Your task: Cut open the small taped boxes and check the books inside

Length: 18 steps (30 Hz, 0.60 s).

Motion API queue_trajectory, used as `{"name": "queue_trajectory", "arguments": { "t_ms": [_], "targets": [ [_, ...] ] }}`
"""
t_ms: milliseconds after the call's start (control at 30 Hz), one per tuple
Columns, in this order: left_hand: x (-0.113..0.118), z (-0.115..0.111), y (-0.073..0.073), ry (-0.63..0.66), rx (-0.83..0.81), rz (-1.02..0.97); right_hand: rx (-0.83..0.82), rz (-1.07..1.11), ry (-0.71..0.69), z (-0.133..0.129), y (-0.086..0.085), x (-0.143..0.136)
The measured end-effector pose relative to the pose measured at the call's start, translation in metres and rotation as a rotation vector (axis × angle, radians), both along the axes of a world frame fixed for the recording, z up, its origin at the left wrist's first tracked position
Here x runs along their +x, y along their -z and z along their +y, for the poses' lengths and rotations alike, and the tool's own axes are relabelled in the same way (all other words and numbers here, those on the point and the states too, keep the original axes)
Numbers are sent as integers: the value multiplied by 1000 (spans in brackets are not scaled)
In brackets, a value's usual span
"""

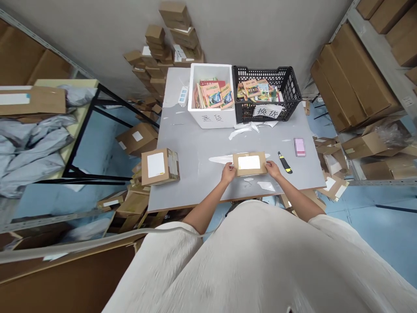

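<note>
"Toward the front edge of the grey table (192,140), what do we list first?"

"One small carton (239,171), brown, white label (249,163) uppermost, lying directly between our left hand (228,173) and our right hand (273,169). Long axis: left to right, roughly along the table's front edge."

"Which hand do we enter as nearer?"

"Neither. Our left hand has its fingers gripping the left short end; our right hand has its fingers gripping the right one. Whether the small carton is slightly raised, we cannot tell."

"Adjacent items?"

"One yellow-and-black cutter (286,163), just beside our right hand, on its outer side. One pink pad (299,147), farther right. One taped box (160,167), well apart, left. Behind: one white bin (213,124) and one black crate (243,114), side by side, both holding booklets (213,95)."
</note>
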State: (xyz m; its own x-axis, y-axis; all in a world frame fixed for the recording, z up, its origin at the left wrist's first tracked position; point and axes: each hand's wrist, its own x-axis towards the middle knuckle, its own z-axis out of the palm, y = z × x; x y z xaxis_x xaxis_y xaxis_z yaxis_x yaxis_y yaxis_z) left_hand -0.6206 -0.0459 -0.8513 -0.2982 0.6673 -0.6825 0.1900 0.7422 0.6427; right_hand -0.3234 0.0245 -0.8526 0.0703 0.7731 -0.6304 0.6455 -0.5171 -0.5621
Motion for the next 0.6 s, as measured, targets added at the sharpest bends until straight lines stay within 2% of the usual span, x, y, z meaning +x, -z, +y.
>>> {"name": "queue_trajectory", "arguments": {
  "t_ms": [167, 400, 600],
  "targets": [
    [0, 9, 5, 25, 32, 32, 39, 27, 5, 6, 0, -4],
    [4, 19, 7, -49, 65, -63, 54, 170, 55, 14, -2, -17],
    [10, 28, -2, -108, 167, -160, 52, 243, 147, 18, -9, -23]
  ]
}}
